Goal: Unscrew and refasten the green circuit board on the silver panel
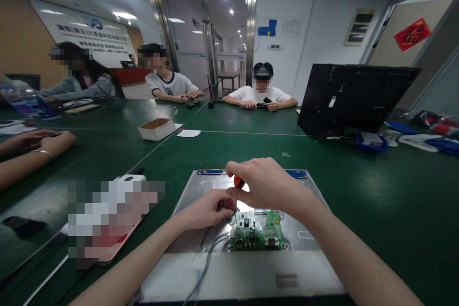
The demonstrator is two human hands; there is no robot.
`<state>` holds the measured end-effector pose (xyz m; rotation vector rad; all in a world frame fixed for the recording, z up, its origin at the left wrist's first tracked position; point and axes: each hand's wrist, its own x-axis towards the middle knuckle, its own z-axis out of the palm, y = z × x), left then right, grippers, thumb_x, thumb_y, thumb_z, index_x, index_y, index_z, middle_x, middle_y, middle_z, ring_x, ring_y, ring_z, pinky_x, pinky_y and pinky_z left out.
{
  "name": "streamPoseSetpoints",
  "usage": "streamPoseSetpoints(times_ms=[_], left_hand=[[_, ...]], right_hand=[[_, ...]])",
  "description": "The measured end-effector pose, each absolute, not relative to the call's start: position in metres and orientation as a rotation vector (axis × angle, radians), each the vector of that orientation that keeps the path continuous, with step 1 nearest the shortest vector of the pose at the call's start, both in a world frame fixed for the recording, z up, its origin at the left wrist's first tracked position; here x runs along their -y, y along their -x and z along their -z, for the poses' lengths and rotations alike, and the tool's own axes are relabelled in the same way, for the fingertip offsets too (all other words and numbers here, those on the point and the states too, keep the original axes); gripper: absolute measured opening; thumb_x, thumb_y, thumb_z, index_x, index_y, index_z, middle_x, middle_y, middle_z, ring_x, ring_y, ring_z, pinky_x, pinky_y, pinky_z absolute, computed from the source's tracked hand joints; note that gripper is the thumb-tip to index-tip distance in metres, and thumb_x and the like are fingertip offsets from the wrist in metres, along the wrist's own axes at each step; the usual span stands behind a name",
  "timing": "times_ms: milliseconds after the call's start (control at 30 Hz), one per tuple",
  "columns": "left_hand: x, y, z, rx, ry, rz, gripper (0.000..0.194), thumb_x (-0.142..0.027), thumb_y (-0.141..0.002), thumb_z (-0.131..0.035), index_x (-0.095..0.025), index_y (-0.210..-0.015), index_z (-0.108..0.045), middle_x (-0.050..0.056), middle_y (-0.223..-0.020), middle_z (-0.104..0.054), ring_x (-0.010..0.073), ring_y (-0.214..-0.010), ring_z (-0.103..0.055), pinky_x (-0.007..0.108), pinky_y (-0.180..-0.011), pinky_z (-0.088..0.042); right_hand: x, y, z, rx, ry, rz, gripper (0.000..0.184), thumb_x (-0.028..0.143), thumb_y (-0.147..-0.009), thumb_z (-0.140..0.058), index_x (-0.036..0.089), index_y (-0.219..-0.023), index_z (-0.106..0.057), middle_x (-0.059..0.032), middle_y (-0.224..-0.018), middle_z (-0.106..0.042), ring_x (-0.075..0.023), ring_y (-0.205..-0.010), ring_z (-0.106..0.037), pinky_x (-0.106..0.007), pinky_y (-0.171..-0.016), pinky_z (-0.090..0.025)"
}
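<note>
A silver metal panel (201, 186) lies flat on the green table in front of me. A small green circuit board (257, 236) is mounted near its middle, with grey cables (211, 248) running off toward me. My right hand (267, 184) is closed round a screwdriver with an orange and black handle (238, 181), held upright over the board's left edge. My left hand (208, 209) rests on the panel with its fingers curled beside the screwdriver's tip. What its fingertips pinch is hidden.
A black monitor shell (351, 98) stands at the right. A small white cardboard box (157, 129) and a paper slip (189, 133) lie mid-table. Three people sit at the far side; another person's hands (39, 142) rest at the left. A phone (21, 225) lies near left.
</note>
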<state>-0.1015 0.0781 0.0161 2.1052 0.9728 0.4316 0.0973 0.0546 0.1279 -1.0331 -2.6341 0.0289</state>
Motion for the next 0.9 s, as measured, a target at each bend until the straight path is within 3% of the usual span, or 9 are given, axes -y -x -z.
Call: streamPoseSetpoints(times_ms=[133,300,400,600,733,900], left_hand=[[-0.0775,0.1002,-0.0181,-0.909,-2.097,-0.409,0.007,-0.02,-0.078,-0.054,-0.017,-0.081,-0.06,0.0,-0.077,-0.061,0.017,-0.071,-0.057,0.026,-0.065,-0.043],[-0.0774,0.101,-0.0164,-0.974,-2.103,-0.423,0.008,-0.021,-0.076,-0.057,-0.016,-0.082,-0.059,-0.001,-0.073,-0.058,0.016,-0.066,-0.053,0.025,-0.062,-0.04],[-0.0785,0.102,-0.0141,-0.992,-2.113,-0.434,0.009,-0.023,-0.075,-0.058,-0.016,-0.081,-0.06,0.0,-0.073,-0.058,0.0168,-0.067,-0.052,0.026,-0.062,-0.04],[-0.0796,0.1023,-0.0134,-0.948,-2.092,-0.43,0.009,-0.022,-0.076,-0.057,-0.017,-0.083,-0.059,0.0,-0.075,-0.06,0.0169,-0.068,-0.054,0.026,-0.063,-0.042],[-0.0775,0.1008,-0.0178,-0.937,-2.101,-0.384,0.006,-0.02,-0.079,-0.055,-0.017,-0.081,-0.059,-0.001,-0.075,-0.06,0.0162,-0.068,-0.055,0.026,-0.063,-0.043],[-0.0764,0.1,-0.0204,-1.009,-2.11,-0.387,0.006,-0.021,-0.076,-0.058,-0.017,-0.08,-0.058,-0.001,-0.073,-0.057,0.0163,-0.067,-0.053,0.025,-0.061,-0.041]], right_hand=[[-0.0571,-0.0965,-0.1255,2.634,1.098,0.049,0.026,0.046,-0.092,-0.052,0.022,-0.085,-0.06,0.0002,-0.068,-0.065,-0.0125,-0.058,-0.053,-0.026,-0.049,-0.02],[-0.0566,-0.0968,-0.1255,2.62,1.11,0.058,0.011,0.029,-0.086,-0.054,0.02,-0.086,-0.059,-0.0002,-0.069,-0.065,-0.0115,-0.056,-0.05,-0.026,-0.048,-0.02],[-0.054,-0.0971,-0.127,2.632,1.067,0.008,0.013,0.024,-0.08,-0.054,0.018,-0.091,-0.056,-0.0016,-0.077,-0.068,-0.012,-0.058,-0.052,-0.025,-0.047,-0.021],[-0.0536,-0.0968,-0.1272,2.645,1.034,-0.015,0.017,0.031,-0.086,-0.056,0.019,-0.098,-0.055,-0.0012,-0.08,-0.069,-0.013,-0.062,-0.056,-0.025,-0.049,-0.022],[-0.0572,-0.0969,-0.1256,2.64,1.099,0.085,0.021,0.042,-0.091,-0.054,0.021,-0.088,-0.059,-0.0003,-0.071,-0.067,-0.0133,-0.06,-0.056,-0.026,-0.049,-0.02],[-0.056,-0.0968,-0.1263,2.652,1.107,0.082,0.012,0.031,-0.089,-0.053,0.02,-0.088,-0.058,-0.0006,-0.071,-0.066,-0.0126,-0.057,-0.053,-0.026,-0.047,-0.019]])
